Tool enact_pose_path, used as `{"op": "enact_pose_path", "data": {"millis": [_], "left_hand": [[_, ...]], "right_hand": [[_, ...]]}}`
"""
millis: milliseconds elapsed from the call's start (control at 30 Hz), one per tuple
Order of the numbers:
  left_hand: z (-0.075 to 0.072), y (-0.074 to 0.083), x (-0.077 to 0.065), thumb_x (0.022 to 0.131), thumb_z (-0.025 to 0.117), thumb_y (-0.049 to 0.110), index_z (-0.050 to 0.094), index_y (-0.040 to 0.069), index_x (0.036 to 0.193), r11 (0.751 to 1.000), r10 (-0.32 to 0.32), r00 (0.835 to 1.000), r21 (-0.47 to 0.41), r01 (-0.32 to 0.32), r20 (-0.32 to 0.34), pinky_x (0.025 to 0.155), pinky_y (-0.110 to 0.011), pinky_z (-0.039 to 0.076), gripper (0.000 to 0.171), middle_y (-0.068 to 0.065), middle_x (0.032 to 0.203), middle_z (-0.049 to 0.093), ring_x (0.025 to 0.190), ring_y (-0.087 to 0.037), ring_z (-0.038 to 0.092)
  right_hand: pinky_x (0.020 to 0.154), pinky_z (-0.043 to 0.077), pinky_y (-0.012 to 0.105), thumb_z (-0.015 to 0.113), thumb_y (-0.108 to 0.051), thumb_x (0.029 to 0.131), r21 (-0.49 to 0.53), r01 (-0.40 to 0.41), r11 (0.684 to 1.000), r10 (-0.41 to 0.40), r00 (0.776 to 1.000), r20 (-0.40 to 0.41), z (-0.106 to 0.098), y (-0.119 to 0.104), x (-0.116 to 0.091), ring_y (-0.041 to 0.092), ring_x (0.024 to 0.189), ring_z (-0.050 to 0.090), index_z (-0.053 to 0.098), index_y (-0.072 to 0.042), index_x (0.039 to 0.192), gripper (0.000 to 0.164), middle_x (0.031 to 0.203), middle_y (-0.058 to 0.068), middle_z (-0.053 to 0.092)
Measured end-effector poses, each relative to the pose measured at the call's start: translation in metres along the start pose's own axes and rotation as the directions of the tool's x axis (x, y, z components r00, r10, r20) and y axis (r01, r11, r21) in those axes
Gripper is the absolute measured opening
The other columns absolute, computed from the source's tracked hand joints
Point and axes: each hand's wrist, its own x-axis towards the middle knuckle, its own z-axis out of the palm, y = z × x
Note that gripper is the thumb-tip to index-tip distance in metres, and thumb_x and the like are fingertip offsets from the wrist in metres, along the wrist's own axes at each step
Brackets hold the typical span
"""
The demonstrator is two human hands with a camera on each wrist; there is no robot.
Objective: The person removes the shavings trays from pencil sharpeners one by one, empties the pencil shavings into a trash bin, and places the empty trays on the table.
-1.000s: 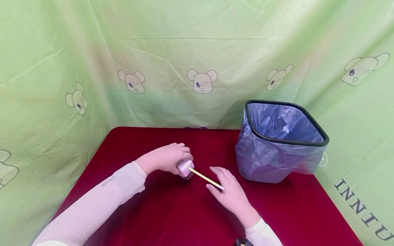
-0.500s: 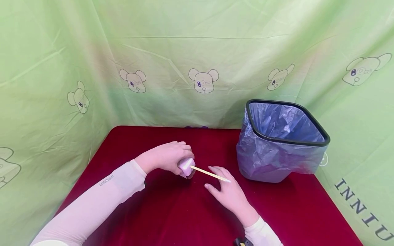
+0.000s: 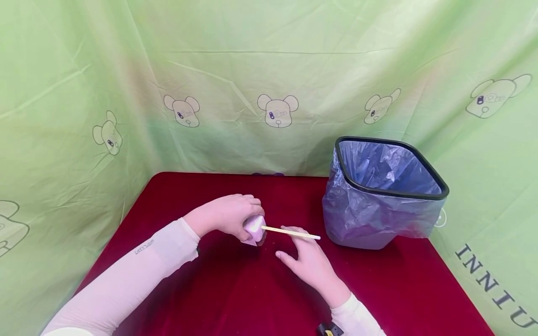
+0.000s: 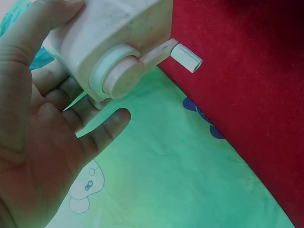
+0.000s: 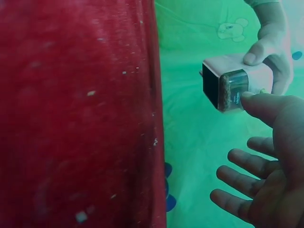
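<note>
My left hand (image 3: 235, 214) grips a small pale pink pencil sharpener (image 3: 254, 228) from above, tilted on the red table (image 3: 235, 289). A light wooden pencil (image 3: 294, 233) sticks out of it to the right, its free end in the air towards the bin. My right hand (image 3: 299, 247) lies open just below the pencil, fingers spread; whether they touch it I cannot tell. The right wrist view shows the sharpener (image 5: 228, 88) with its clear shavings drawer, and my thumb (image 5: 266, 104) at its edge. In the left wrist view the sharpener (image 4: 118, 42) shows its crank handle (image 4: 184, 56).
A black-rimmed waste bin (image 3: 392, 192) lined with a blue-grey plastic bag stands at the table's back right, close to the pencil tip. Green cloth with bear prints (image 3: 277, 109) hangs round the table on three sides.
The pencil's free end has swung up and away from my right hand, towards the bin. My right hand has drawn back slightly. The left hand stays on the sharpener.
</note>
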Motion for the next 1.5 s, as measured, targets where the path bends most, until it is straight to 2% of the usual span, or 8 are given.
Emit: {"op": "enact_pose_path", "data": {"millis": [333, 533, 733, 1067, 1267, 1500], "left_hand": [[0.001, 0.005, 0.001, 0.073, 0.085, 0.042, 0.069, 0.022, 0.114, 1.0, 0.014, 1.0, -0.012, -0.014, -0.005, 0.087, -0.031, 0.051, 0.048, 0.011, 0.105, 0.062, 0.1, -0.01, 0.056], [0.0, 0.006, 0.0, 0.074, 0.083, 0.043, 0.069, 0.023, 0.112, 1.0, 0.007, 1.0, -0.004, -0.007, -0.009, 0.087, -0.031, 0.05, 0.046, 0.012, 0.103, 0.062, 0.098, -0.009, 0.056], [-0.003, 0.007, 0.0, 0.074, 0.082, 0.043, 0.069, 0.023, 0.111, 1.0, 0.006, 1.0, -0.004, -0.006, -0.014, 0.085, -0.03, 0.05, 0.044, 0.013, 0.102, 0.06, 0.096, -0.009, 0.055], [-0.01, 0.01, -0.001, 0.075, 0.081, 0.042, 0.07, 0.023, 0.11, 1.0, 0.016, 0.999, -0.021, -0.017, -0.037, 0.083, -0.03, 0.05, 0.041, 0.012, 0.101, 0.06, 0.095, -0.008, 0.055], [-0.009, 0.01, 0.002, 0.075, 0.08, 0.043, 0.07, 0.023, 0.11, 0.999, 0.02, 0.999, -0.033, -0.021, -0.039, 0.082, -0.029, 0.049, 0.042, 0.013, 0.1, 0.059, 0.093, -0.008, 0.054], [-0.012, 0.013, 0.005, 0.074, 0.079, 0.045, 0.07, 0.022, 0.108, 0.999, 0.04, 0.997, -0.021, -0.042, -0.062, 0.079, -0.028, 0.049, 0.042, 0.012, 0.099, 0.059, 0.092, -0.008, 0.054]], "right_hand": [[0.108, 0.048, 0.042, 0.083, -0.032, 0.085, 0.042, -0.037, 0.998, 0.036, 0.999, 0.031, 0.003, -0.005, 0.005, 0.021, 0.133, 0.056, 0.059, -0.014, 0.142, 0.064, 0.141, 0.003, 0.06], [0.109, 0.047, 0.044, 0.085, -0.031, 0.083, 0.088, -0.059, 0.994, 0.059, 0.998, 0.01, 0.005, -0.004, 0.008, 0.022, 0.131, 0.058, 0.061, -0.014, 0.141, 0.065, 0.14, 0.004, 0.061], [0.109, 0.047, 0.043, 0.083, -0.03, 0.086, 0.145, -0.068, 0.987, 0.06, 0.997, 0.054, 0.007, -0.004, 0.011, 0.019, 0.133, 0.057, 0.06, -0.013, 0.142, 0.063, 0.142, 0.0, 0.06], [0.111, 0.045, 0.043, 0.086, -0.027, 0.083, 0.248, -0.099, 0.964, 0.08, 0.993, 0.086, 0.012, -0.009, 0.02, 0.017, 0.133, 0.057, 0.06, -0.015, 0.142, 0.066, 0.14, 0.0, 0.062], [0.105, 0.048, 0.049, 0.086, -0.026, 0.082, 0.305, -0.116, 0.945, 0.093, 0.992, 0.089, 0.013, -0.015, 0.02, 0.028, 0.121, 0.063, 0.063, -0.016, 0.136, 0.059, 0.128, 0.008, 0.069], [0.105, 0.049, 0.048, 0.087, -0.023, 0.081, 0.359, -0.121, 0.925, 0.11, 0.993, 0.051, 0.015, -0.018, 0.021, 0.028, 0.122, 0.064, 0.061, -0.017, 0.14, 0.064, 0.134, -0.001, 0.066]]}}
